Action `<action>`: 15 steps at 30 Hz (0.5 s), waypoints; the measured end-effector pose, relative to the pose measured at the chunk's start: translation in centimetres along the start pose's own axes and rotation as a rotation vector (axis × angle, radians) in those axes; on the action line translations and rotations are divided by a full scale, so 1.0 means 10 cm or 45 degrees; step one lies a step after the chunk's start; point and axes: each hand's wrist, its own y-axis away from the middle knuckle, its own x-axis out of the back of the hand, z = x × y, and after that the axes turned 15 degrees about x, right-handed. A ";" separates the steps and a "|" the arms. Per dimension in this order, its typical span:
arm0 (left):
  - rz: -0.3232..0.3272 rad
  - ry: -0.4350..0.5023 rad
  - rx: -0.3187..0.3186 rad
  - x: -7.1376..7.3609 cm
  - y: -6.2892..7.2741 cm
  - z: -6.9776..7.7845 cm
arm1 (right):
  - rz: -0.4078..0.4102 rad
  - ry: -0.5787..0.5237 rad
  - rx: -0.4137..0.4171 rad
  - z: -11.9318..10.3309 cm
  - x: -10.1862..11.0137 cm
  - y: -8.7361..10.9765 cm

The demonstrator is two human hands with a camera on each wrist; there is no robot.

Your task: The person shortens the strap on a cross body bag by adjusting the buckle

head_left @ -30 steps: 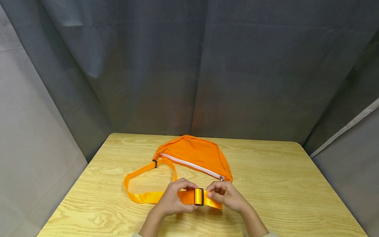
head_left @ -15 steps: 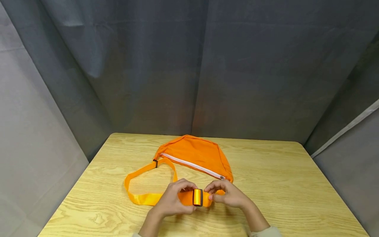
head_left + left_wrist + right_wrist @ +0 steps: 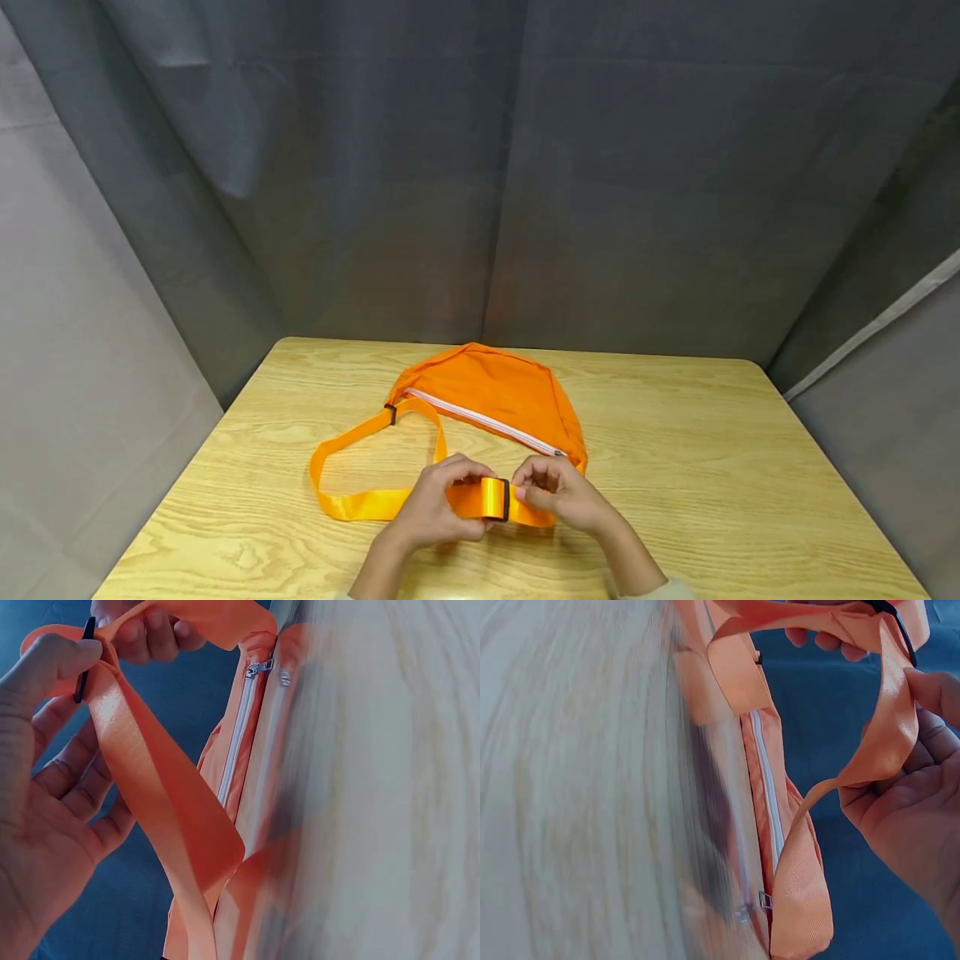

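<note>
An orange waist bag [image 3: 495, 387] with a white zipper lies on the table, its yellow-orange strap [image 3: 367, 504] looping out to the left and front. My left hand [image 3: 438, 504] holds the black slider buckle [image 3: 505, 500] at its top and bottom edges, between thumb and fingers. Just right of the buckle, my right hand [image 3: 558, 493] pinches the strap between thumb and forefinger. A short strap loop bulges at the buckle's left side. In the left wrist view the thumb presses on the buckle [image 3: 84, 660]. The strap [image 3: 896, 727] runs down past the right palm in the right wrist view.
The wooden table [image 3: 712, 467] reaches out on both sides of the bag. Dark grey curtains [image 3: 480, 167] hang behind it, with lighter cloth [image 3: 82, 333] at the left. A second small black buckle [image 3: 391, 414] sits where the strap meets the bag's left end.
Both hands and the buckle have shifted slightly left. The loop at the buckle's left side stands out more. The strap right of the buckle bunched up, then spread out again.
</note>
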 end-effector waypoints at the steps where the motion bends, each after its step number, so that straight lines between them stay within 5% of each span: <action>1: 0.000 0.005 0.000 0.01 0.01 0.04 | -0.002 0.002 0.004 0.01 -0.01 -0.01; 7: -0.010 0.013 0.001 0.04 0.02 0.19 | -0.016 0.071 -0.031 0.04 0.02 0.00; 15: -0.014 -0.025 0.011 -0.02 0.00 -0.09 | -0.088 0.183 -0.176 0.01 0.08 0.00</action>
